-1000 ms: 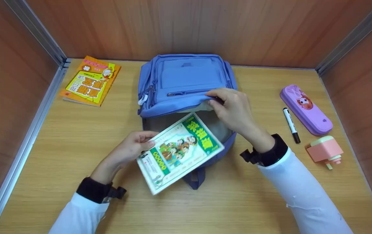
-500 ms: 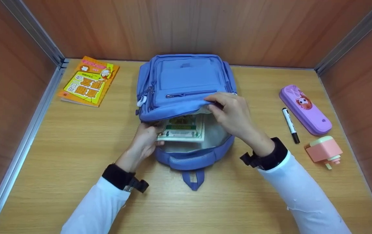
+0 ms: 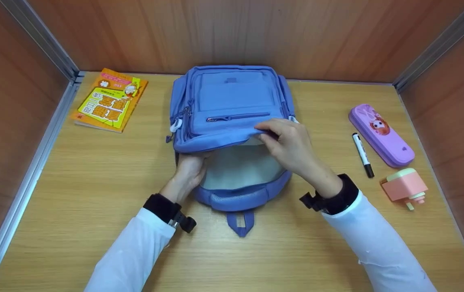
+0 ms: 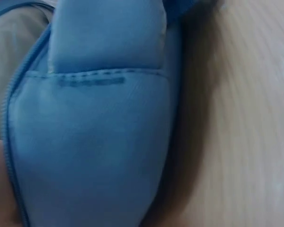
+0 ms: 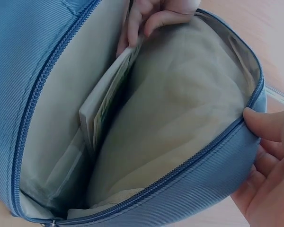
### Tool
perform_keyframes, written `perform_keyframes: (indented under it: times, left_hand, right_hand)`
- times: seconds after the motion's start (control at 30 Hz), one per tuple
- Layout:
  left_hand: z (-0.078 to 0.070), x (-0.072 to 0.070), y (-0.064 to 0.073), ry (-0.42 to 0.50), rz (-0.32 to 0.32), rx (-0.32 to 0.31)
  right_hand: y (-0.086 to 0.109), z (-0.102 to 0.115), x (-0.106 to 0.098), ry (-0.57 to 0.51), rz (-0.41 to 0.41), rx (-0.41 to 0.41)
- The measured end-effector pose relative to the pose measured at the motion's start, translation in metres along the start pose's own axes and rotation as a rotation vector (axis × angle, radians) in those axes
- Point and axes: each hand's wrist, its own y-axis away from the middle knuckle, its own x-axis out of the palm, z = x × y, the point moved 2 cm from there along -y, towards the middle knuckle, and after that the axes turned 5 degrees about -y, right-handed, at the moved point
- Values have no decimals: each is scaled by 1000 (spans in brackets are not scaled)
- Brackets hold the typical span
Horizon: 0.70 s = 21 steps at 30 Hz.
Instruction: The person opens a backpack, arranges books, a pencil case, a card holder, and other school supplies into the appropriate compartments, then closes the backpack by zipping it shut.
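A blue backpack (image 3: 234,95) lies on the table with its main compartment unzipped. My right hand (image 3: 291,144) pinches the edge of its front panel and holds it raised; in the right wrist view the thumb presses on the zipper edge (image 5: 227,135). My left hand (image 3: 188,169) reaches in under the panel from the left, its fingers hidden from the head view. Inside, the right wrist view shows a book (image 5: 104,101) standing between the pale lining walls, its upper end between the left fingers (image 5: 132,30) and thumb.
An orange and yellow book (image 3: 110,101) lies at the back left. On the right are a purple pencil case (image 3: 382,136), a black-capped marker (image 3: 363,155) and a pink block-shaped object (image 3: 404,186). Wood-grain panels (image 3: 256,36) wall in the table.
My left hand has carried the green and white book from in front of the backpack into its compartment and gone deeper in. My right hand keeps holding the panel, slightly lower.
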Motion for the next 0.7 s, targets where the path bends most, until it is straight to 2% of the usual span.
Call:
perform_keyframes:
  times: [0.07, 0.1, 0.13, 0.23, 0.3, 0.33, 0.4, 0.47, 0.53, 0.6, 0.7]
  left_hand:
    - [1, 2, 2, -30, 11, 30]
    - [1, 2, 3, -93, 14, 23]
    - [-1, 2, 5, -178, 15, 2]
    - [-10, 1, 18, -507, 27, -69]
    - [-19, 0, 30, -732, 83, -104]
    - [-23, -1, 37, -812, 124, -84]
    - [-30, -4, 50, -896, 192, 12]
    - [-37, -9, 61, -947, 208, 125]
    - [-44, -17, 70, -959, 166, 254]
    - [-50, -25, 74, -943, 94, 354]
    - [-60, -40, 70, -937, -18, 485]
  right_hand:
    - [0, 0, 0, -3, 2, -1]
    - [1, 0, 0, -4, 5, 2]
    - [1, -1, -1, -5, 7, 3]
    - [2, -1, -1, -12, 14, 9]
    - [3, -2, 0, -15, 19, 12]
    - [4, -2, 0, -16, 22, 14]
    - [5, -2, 1, -18, 30, 14]
    - [7, -2, 3, -18, 31, 11]
    - [11, -2, 5, -16, 29, 4]
    - [15, -3, 8, -16, 26, -8]
    - [20, -4, 11, -16, 35, -19]
